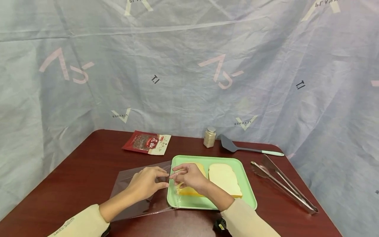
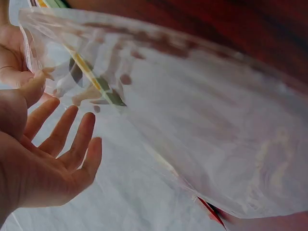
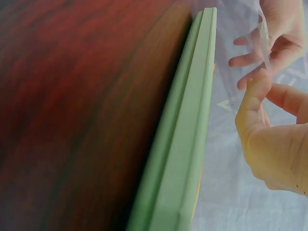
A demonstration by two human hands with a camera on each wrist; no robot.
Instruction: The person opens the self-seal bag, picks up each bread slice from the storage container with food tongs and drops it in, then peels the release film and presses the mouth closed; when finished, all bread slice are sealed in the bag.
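A clear plastic zip bag (image 2: pixel 216 120) stretches leftward from between both hands, its open edge overlapping the left side of a light green tray (image 1: pixel 248 194). My left hand (image 1: pixel 145 184) pinches that edge between thumb and forefinger, the other fingers spread in the left wrist view. Opposite it, over the tray, my right hand (image 1: pixel 190 177) pinches the same edge with thumb and fingertip. Two thick bread slices lie side by side on the tray: the right slice (image 1: pixel 223 177) shows fully, while the left slice (image 1: pixel 192 192) is partly hidden beneath the right hand and bag.
Behind the tray lie a red spice packet (image 1: pixel 146 142), a small lidded jar (image 1: pixel 209 137) of pale grains and a grey spatula (image 1: pixel 229 144) with a pale handle. Metal tongs (image 1: pixel 287 184) rest along the right side of the dark red table (image 1: pixel 74 171). A grey cloth hangs behind.
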